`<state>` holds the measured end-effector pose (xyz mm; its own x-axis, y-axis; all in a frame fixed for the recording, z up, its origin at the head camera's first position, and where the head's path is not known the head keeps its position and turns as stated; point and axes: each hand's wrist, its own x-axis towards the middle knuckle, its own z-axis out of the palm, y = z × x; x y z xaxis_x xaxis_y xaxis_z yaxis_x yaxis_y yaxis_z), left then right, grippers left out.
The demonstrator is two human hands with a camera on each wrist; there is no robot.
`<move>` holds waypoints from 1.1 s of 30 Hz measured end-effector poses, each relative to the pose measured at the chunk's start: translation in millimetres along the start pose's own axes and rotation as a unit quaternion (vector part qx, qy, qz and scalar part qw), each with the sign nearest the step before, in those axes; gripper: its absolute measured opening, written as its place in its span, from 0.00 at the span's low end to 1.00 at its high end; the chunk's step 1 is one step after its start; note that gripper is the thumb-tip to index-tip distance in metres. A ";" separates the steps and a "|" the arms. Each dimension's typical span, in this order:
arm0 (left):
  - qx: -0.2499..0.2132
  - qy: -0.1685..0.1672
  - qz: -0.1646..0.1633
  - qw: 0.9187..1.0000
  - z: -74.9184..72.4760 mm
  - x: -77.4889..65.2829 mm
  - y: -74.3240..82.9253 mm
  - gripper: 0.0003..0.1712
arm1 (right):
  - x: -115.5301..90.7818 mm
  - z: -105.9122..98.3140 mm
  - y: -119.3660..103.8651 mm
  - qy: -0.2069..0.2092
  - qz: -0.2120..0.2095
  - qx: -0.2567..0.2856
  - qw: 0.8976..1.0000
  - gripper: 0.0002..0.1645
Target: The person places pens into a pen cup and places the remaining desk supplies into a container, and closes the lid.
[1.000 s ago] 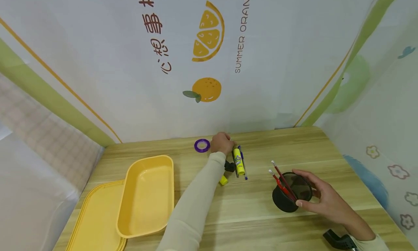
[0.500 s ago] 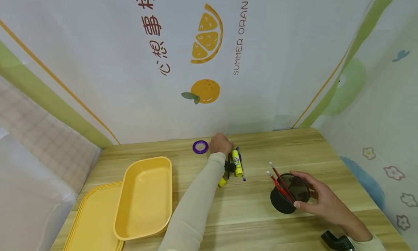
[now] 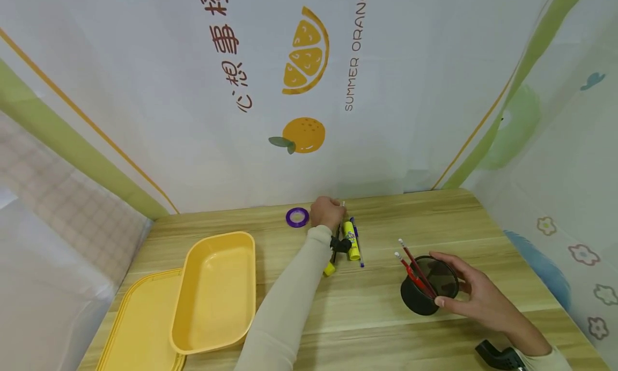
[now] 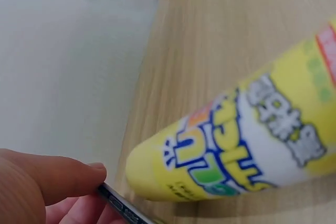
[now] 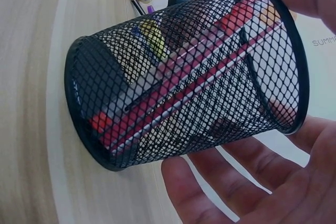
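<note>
As the left hand pinches a slim rod, the right hand grips a mesh cup.

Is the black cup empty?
No, two red writing tools lean inside the black mesh cup that the right hand holds.

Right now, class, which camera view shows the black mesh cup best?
Right wrist view: the black mesh cup shows large, rim to base. Head shows it smaller, from above, the right hand at its rim; left wrist doesn't show it.

A white backdrop (fruit-printed) borders the wood-grained table.
</note>
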<state>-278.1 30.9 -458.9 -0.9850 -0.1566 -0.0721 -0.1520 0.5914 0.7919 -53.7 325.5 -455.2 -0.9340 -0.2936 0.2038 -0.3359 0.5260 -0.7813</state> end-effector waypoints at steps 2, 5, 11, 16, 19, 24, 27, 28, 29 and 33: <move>-0.009 -0.002 0.003 1.000 -1.5 -1.4 0.1 0.10 | -0.1 0.2 -0.1 0.000 0.001 -0.002 1.000 0.49; -0.026 -0.007 0.009 1.000 -2.9 -1.7 -1.9 0.10 | -0.5 0.6 0.3 -0.001 0.002 -0.004 1.000 0.48; -0.074 -0.028 0.004 0.997 -6.7 1.5 -8.2 0.10 | -0.8 1.0 1.4 -0.001 0.001 -0.004 1.000 0.48; -0.132 -0.053 -0.010 0.990 -12.3 3.4 -11.5 0.13 | -1.0 1.1 0.6 0.001 -0.004 -0.005 1.000 0.49; -0.157 -0.057 -0.014 0.986 -17.0 0.0 -10.6 0.15 | -1.7 0.8 0.0 0.001 -0.003 -0.004 1.000 0.48; -0.200 -0.062 -0.022 0.978 -22.6 -3.9 -9.0 0.16 | -2.2 0.1 0.0 -0.001 -0.002 -0.004 1.000 0.48; -0.230 -0.069 -0.022 0.970 -25.8 -5.4 -7.5 0.17 | -2.0 -0.2 0.0 -0.001 -0.001 -0.001 1.000 0.48; -0.240 -0.072 -0.021 0.968 -27.0 -6.0 -6.9 0.17 | -1.8 -0.2 0.1 -0.002 -0.002 0.000 1.000 0.48; -0.248 -0.075 -0.020 0.966 -28.1 -6.7 -6.4 0.17 | -1.8 -0.2 0.1 -0.002 -0.002 0.000 1.000 0.48; -0.279 -0.086 -0.013 0.956 -32.3 -9.6 -4.3 0.19 | -1.0 0.1 0.1 0.000 -0.003 -0.001 1.000 0.48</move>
<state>-265.4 4.3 -442.0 -0.9876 -0.0050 -0.1568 -0.1568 0.0664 0.9854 -52.8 325.8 -455.6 -0.9316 -0.2976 0.2086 -0.3423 0.5260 -0.7786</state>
